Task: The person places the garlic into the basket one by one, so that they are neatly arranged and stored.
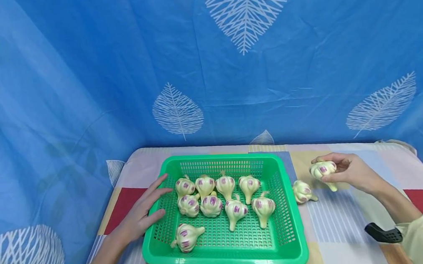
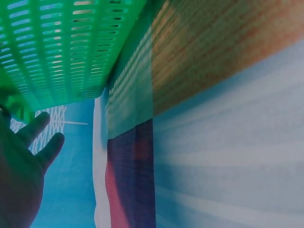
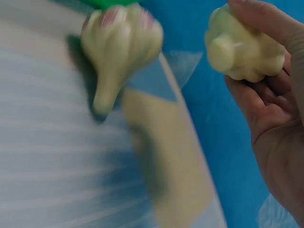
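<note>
Between the thumb and fingers of my right hand [image 1: 352, 173] is a garlic bulb [image 1: 322, 169], held above the cloth to the right of the green basket [image 1: 226, 263]. In the right wrist view the stem end of that held garlic bulb [image 3: 247, 47] faces the camera. A second garlic bulb [image 1: 302, 191] lies on the cloth, close against the basket's right side. My left hand [image 1: 139, 213] is at the basket's left rim, fingers spread and fairly straight. Inside the basket sit several white and purple garlic bulbs [image 1: 235, 212], most of them toward the back.
A patchwork tablecloth [image 1: 341, 238] covers the table under the basket. Behind and at the left hangs a blue curtain [image 1: 123, 72] with white leaf prints, meeting the table's back edge. Dark wrist devices [image 1: 383, 233] are worn at both sleeves.
</note>
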`<state>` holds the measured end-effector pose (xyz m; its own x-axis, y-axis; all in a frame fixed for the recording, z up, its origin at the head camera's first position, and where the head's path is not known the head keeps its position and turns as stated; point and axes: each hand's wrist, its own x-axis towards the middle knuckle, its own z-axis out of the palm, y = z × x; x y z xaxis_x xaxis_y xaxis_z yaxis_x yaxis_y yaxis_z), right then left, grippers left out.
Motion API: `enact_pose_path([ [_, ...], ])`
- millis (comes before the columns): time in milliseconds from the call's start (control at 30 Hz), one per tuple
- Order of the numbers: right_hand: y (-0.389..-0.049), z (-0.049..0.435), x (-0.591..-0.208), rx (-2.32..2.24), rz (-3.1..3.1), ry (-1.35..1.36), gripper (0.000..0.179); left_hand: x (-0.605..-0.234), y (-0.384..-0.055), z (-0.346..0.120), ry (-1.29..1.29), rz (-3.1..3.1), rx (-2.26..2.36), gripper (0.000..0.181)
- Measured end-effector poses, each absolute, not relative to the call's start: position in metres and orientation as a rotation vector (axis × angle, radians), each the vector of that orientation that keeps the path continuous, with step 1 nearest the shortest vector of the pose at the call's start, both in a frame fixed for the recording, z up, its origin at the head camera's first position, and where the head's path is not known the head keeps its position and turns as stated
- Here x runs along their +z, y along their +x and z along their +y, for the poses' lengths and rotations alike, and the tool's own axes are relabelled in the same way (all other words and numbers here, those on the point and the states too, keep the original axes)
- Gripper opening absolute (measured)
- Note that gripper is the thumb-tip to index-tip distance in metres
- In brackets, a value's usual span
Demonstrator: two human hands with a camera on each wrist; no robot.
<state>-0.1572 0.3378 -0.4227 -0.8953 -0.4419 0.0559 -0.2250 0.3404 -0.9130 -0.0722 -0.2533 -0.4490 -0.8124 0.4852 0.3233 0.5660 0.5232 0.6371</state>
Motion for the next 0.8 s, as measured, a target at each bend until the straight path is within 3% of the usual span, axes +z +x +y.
enact_pose_path([
  [467, -0.141, 0.295, -0.364, -1.679, 2.169, -0.790, 0.045, -0.451, -0.073, -0.254, -0.915, -2.659, -1.163, 0.052],
  [800, -0.130, 0.236, -0.354, -1.581, 1.959, -0.925, 0.042, -0.453, -0.073, -0.255, -0.909, -2.664, -1.147, 0.052],
])
